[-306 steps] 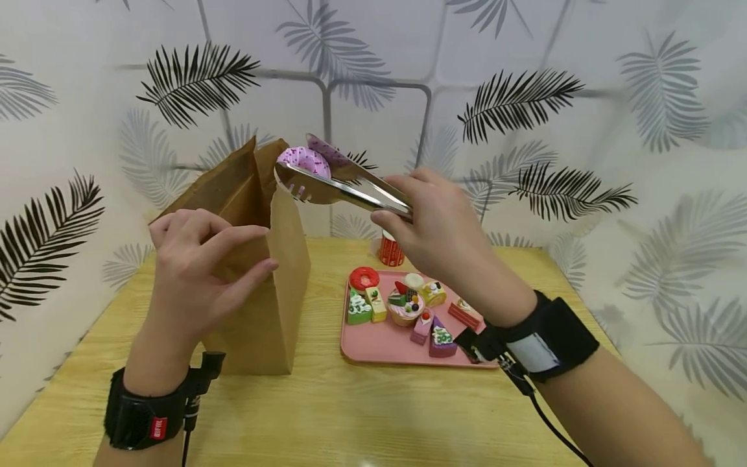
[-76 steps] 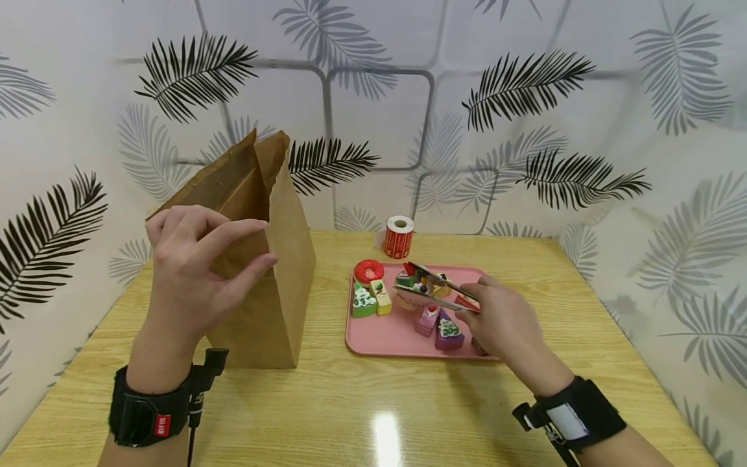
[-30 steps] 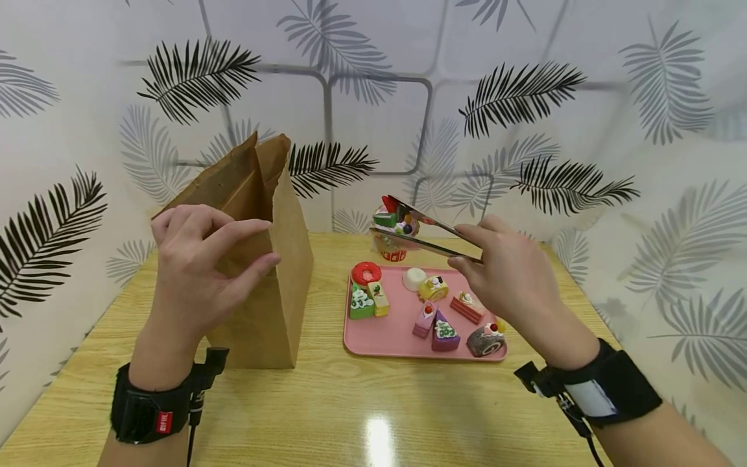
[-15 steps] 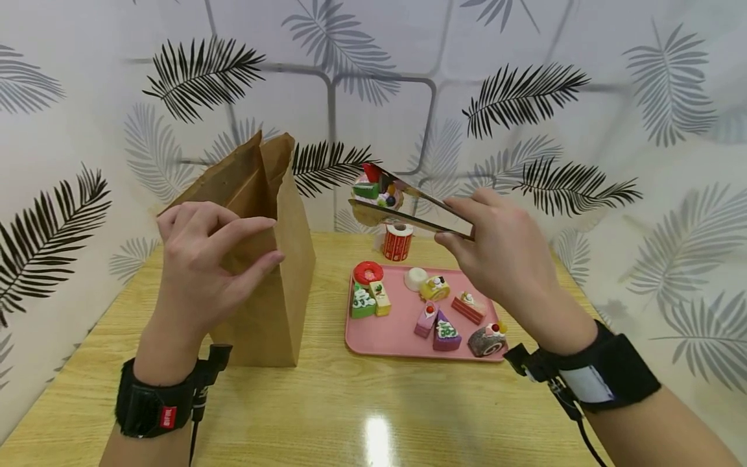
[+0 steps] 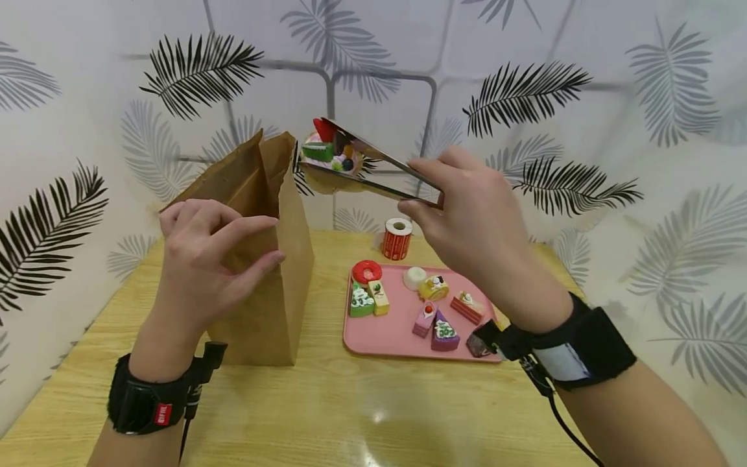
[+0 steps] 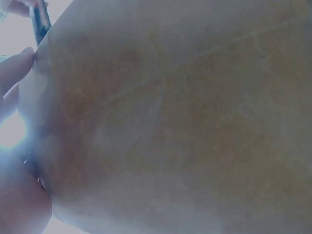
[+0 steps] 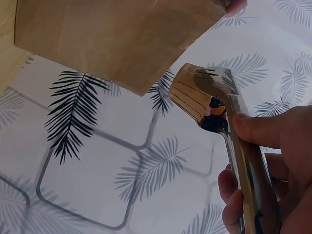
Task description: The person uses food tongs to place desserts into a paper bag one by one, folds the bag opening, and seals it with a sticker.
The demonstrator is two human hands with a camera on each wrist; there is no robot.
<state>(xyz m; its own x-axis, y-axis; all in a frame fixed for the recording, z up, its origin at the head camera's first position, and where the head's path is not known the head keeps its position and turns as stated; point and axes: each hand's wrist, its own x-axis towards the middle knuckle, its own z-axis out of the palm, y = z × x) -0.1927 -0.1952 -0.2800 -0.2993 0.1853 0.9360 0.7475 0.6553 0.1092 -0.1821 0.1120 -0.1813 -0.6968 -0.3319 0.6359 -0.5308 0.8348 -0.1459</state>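
Note:
My right hand grips metal tongs, which pinch a toy cupcake topped with fruit pieces. The cupcake hangs in the air just right of the brown paper bag's upper edge, tilted on its side. In the right wrist view the cupcake's pale ridged base sits between the tong heads. My left hand holds the bag's near rim with curled fingers, thumb and index spread apart. The bag stands upright with its mouth open; its inside bottom is hidden. Bag wall fills the left wrist view.
A pink tray carries several toy cakes, among them a red donut, a purple cake slice and a yellow roll. Behind it stands a red label roll. A patterned backdrop rises behind the wooden table.
Ten seconds ago the tongs held a purple donut at the bag, now out of sight. Since then they have lifted the cupcake off the tray and carried it up and left. The left hand stays put.

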